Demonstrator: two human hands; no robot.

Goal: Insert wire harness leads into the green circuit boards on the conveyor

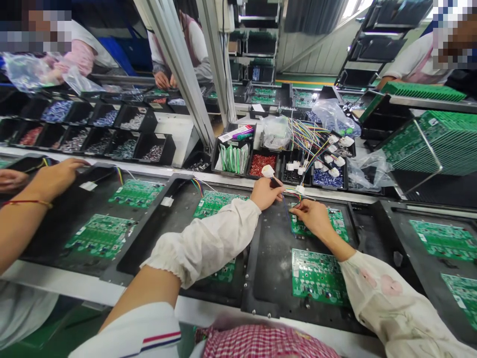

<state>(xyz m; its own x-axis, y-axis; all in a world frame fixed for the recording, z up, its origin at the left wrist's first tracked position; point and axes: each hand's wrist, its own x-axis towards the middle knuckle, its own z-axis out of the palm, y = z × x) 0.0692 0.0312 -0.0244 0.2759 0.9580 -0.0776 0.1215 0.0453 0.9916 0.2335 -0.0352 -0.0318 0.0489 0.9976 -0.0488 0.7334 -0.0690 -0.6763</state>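
Note:
My left hand point(265, 194) is closed on a wire harness, and a white connector point(267, 171) sticks up above its fingers. Thin coloured wires run from there towards my right hand point(312, 217). The right fingers are pinched on the wires over the upper circuit board point(337, 224); the wire ends are hidden by the fingertips. Another white connector point(299, 189) lies between the hands, at the tray's far edge. Nearer to me, a second green circuit board point(318, 276) lies flat in the same black tray point(270, 278).
Beyond the trays stand bins of red components point(263, 165), blue components point(328, 178) and a heap of wire harnesses point(309, 132). A rack of green boards point(443, 139) is at right. At left, a co-worker's hand point(55, 179) reaches over a neighbouring tray. Metal posts point(179, 64) rise behind.

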